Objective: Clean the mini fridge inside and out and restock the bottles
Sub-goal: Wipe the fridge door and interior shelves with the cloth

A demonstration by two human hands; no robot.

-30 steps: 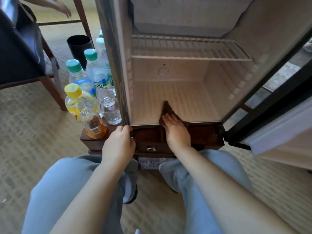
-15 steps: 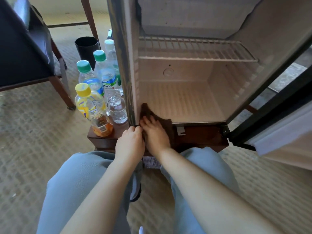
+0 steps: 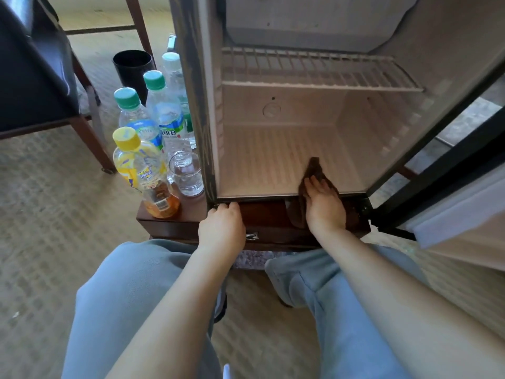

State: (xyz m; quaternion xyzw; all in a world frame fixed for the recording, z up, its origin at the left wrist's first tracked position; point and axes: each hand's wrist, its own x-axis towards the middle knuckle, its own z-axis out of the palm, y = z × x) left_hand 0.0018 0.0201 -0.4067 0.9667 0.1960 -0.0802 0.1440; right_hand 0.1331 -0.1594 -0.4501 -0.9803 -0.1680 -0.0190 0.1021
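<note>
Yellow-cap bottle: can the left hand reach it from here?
Probably yes. The left hand grips the mini fridge at its bottom edge, and the yellow-cap bottle stands close on its left on the wooden stand, its front side unblocked.

Colour rundown: the dark wood-grain mini fridge [image 3: 191, 110] is creamy white inside with a ribbed floor. The crumpled dark brown cloth rag [image 3: 314, 168] almost matches the reddish-brown wooden stand [image 3: 169, 225]. The yellow-capped plastic tea bottle [image 3: 142, 170] has a yellow label and amber liquid. The clear water bottles [image 3: 134, 110] have green caps and blue-green labels. The round black bin [image 3: 132, 67] sits on beige woven-pattern carpet [image 3: 54, 201].
</note>
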